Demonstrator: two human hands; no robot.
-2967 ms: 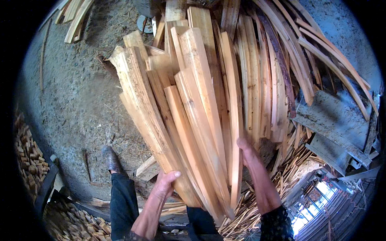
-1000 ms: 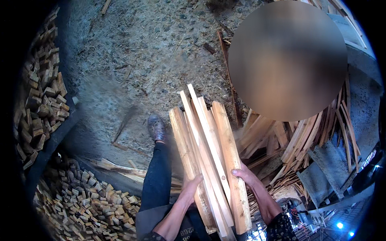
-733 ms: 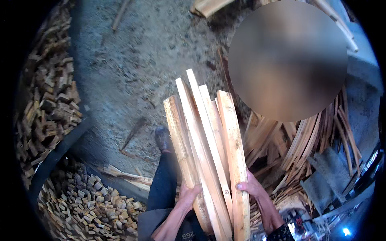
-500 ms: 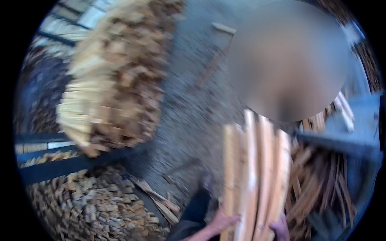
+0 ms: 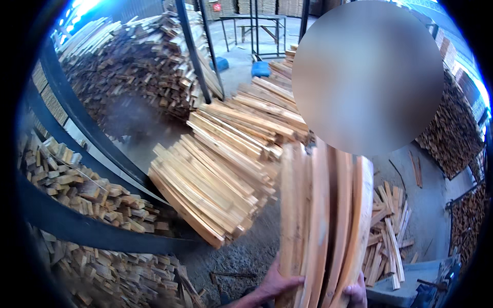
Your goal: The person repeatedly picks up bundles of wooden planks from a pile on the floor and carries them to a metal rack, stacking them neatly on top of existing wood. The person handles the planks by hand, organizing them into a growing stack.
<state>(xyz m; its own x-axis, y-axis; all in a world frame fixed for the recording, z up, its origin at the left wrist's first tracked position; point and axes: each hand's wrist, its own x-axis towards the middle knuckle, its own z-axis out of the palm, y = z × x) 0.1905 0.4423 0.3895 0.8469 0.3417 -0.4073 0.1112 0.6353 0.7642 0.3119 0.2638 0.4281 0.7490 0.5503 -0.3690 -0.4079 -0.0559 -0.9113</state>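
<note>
A bundle of long wooden slats (image 5: 317, 226) stands upright before me at the lower middle, its lower end squeezed between both hands. On its left side presses my left hand (image 5: 280, 281), thumb laid across the front of the wood. My right hand (image 5: 355, 291) grips the opposite edge, with its thumb tip on the front face and the other fingers hidden. A dark gap runs between the slats in the middle. Just beyond the bundle, to the left, lies a long row of stacked slats (image 5: 210, 190). The bundle's top reaches a blurred round patch.
Dark metal rack bars (image 5: 118, 236) cross the left side, with piles of short wood pieces (image 5: 113, 272) among them. Loose slats (image 5: 387, 231) lie heaped at the right by a grey metal surface (image 5: 416, 292). A large wood pile (image 5: 128, 66) and a metal table frame (image 5: 254, 31) stand farther back.
My view has swung up and toward the left, bringing the long slat row and far background into sight. The bundle stays between both hands.
</note>
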